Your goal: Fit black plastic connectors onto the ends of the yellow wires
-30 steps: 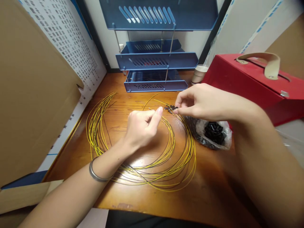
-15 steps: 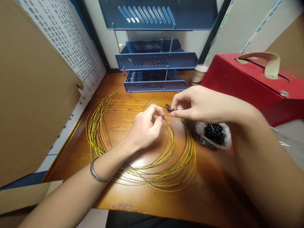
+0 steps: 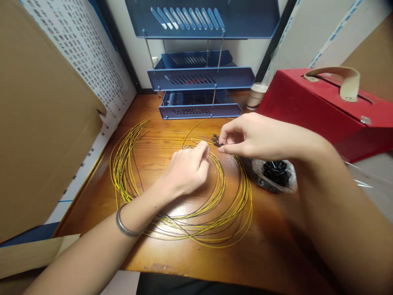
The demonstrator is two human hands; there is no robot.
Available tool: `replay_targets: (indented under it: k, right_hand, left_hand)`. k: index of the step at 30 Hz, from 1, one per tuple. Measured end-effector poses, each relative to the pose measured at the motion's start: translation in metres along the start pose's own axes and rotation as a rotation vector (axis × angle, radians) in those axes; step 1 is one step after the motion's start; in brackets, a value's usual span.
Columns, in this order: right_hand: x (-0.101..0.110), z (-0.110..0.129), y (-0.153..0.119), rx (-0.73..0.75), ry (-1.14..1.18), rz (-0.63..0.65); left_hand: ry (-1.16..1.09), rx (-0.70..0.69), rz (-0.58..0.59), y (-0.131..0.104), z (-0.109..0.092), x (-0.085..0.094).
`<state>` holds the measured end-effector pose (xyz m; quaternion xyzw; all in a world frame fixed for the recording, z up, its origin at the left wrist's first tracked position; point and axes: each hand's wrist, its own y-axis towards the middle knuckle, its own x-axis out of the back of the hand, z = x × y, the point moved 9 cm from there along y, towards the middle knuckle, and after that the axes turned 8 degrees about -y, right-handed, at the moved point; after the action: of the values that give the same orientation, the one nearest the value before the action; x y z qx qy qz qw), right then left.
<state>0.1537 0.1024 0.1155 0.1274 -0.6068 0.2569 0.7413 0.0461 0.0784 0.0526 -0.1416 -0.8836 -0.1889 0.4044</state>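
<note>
My right hand pinches a small cluster of black pieces, which look like connectors; a short stretch of yellow wire runs up to them from the left. To its left, my left hand is closed with thumb and fingertips together at the top of the inner loop of yellow and black wires. Its fingers hide whatever is between them. The loops spread over the wooden table below both hands. A looser bunch of wire curves up on the left, under my left forearm.
An open plastic bag of black pieces lies beneath my right wrist. Behind it stand a red box with a beige handle and a paper cup. A blue tiered tray rack stands at the back. Cardboard borders the left.
My left hand's fingers have closed together, and the hand has turned slightly knuckles-up. My right hand has stayed nearly in place with the black pieces.
</note>
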Motion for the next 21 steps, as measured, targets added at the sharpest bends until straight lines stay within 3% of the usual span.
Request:
replay_targets:
  k: [5,16,21]
  right_hand:
    - [-0.001,0.000,0.001,0.010,-0.015,0.011]
    - [-0.003,-0.002,0.000,-0.003,-0.006,0.022]
    - [-0.003,-0.001,0.001,0.000,-0.013,0.025]
  left_hand:
    - [0.164,0.008,-0.020,0.002,0.001,0.001]
    - [0.142,-0.065,-0.115,0.000,-0.005,0.008]
    - [0.026,-0.069,-0.166,-0.001,-0.004,0.011]
